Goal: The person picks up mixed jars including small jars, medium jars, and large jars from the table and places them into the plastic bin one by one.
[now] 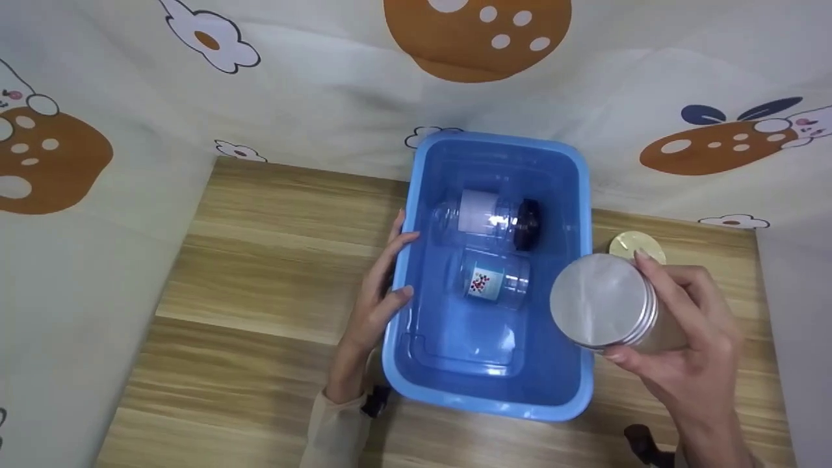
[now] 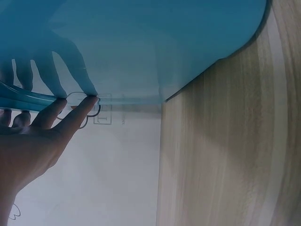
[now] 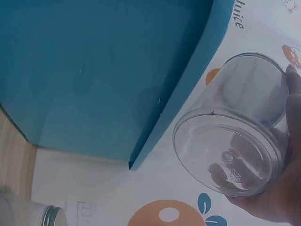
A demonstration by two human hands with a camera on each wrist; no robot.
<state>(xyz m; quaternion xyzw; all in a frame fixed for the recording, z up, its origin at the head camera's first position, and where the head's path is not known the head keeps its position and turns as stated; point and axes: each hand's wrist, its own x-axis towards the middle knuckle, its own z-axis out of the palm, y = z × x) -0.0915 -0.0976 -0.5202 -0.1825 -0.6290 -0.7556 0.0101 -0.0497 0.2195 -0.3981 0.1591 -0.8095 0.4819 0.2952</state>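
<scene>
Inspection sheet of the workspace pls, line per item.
Surface: wood-grain tabletop.
Job's things: blue bin upright; in it, a dark-lidded jar and a labelled jar, both clear and on their sides; a silver-lidded jar in hand at the bin's right rim.
Clutter: gold-coloured lid right of the bin, partly hidden by the held jar.
Left hand: touches the bin's left rim.
Right hand: grips the silver-lidded jar.
Cables: nothing seen.
Surroundings: pale sheeting printed with orange shapes and white flowers.
</scene>
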